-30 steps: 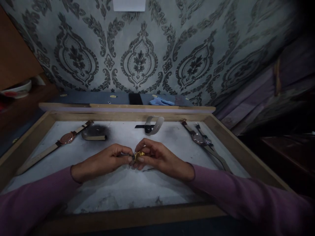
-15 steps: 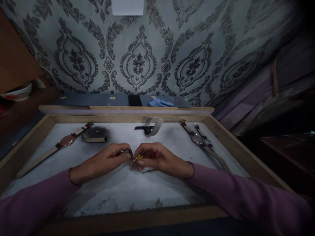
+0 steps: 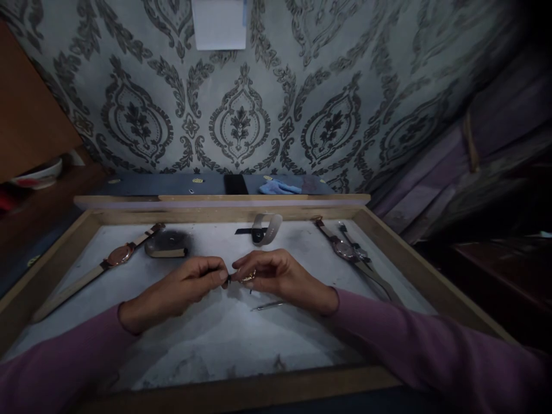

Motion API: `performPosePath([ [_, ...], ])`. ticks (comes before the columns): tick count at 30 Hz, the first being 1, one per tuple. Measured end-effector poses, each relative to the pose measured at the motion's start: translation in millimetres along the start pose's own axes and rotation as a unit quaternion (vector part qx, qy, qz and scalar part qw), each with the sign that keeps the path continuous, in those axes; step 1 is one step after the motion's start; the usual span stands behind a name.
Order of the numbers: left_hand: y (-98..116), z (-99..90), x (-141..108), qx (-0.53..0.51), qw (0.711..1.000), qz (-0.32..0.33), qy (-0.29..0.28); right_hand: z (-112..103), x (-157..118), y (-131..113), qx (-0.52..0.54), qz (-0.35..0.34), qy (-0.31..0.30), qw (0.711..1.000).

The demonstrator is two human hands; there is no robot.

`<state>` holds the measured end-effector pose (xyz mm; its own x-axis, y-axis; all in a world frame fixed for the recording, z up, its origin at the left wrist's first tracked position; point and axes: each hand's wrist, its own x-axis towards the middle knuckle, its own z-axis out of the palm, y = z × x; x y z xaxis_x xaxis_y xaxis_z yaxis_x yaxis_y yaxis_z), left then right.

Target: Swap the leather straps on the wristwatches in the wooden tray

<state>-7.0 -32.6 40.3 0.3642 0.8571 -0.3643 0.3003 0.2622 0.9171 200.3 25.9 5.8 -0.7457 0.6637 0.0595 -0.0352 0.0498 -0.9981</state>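
Observation:
Over the middle of the white-lined wooden tray (image 3: 233, 214), my two hands meet almost fingertip to fingertip. My right hand (image 3: 288, 282) holds a small gold-coloured watch (image 3: 249, 276) between thumb and fingers, which cover much of it. The thumb and forefinger of my left hand (image 3: 185, 287) pinch a small dark piece (image 3: 228, 280) beside the watch; its kind is too small to make out. Just below my right fingers, a slim metal tool (image 3: 267, 306) lies on the white surface.
A brown-strapped watch (image 3: 119, 255) and a rounded dark item (image 3: 166, 252) lie to the left. Behind my hands stands a grey-banded watch (image 3: 271, 230). Two watches, one with a round silvery face (image 3: 344, 248), lie right. Beyond the rim is a blue cloth (image 3: 278, 187).
My fingers have shifted, and the gold watch is turned differently within my right hand. A dark piece now shows at my left fingertips. More of the slim tool is visible. The camera view has tilted upward slightly.

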Motion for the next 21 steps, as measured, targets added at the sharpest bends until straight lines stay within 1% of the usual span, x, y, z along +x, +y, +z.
performPosePath([
  [3,-3,0.1,1,-0.028,0.999,-0.013,-0.023,0,-1,0,-0.004,0.002,0.002,1.000],
  [6,-11,-0.1,5,-0.051,0.998,0.009,-0.037,0,-2,-4,0.004,0.028,-0.007,1.000],
  [9,-16,-0.6,7,-0.072,0.997,0.012,-0.027,1,-2,-7,-0.001,0.057,-0.005,0.998],
  [11,-16,-0.5,7,-0.085,0.996,0.015,-0.014,1,-2,-6,0.008,0.057,0.006,0.998],
  [13,-14,0.3,6,-0.087,0.996,0.021,-0.003,0,-1,-3,0.048,0.050,0.021,0.997],
  [16,-11,2.7,5,-0.075,0.997,0.021,0.007,0,0,2,0.111,0.063,0.033,0.991],
  [21,-14,6.1,8,-0.050,0.998,0.025,0.009,2,-1,2,0.145,0.089,0.021,0.985],
])
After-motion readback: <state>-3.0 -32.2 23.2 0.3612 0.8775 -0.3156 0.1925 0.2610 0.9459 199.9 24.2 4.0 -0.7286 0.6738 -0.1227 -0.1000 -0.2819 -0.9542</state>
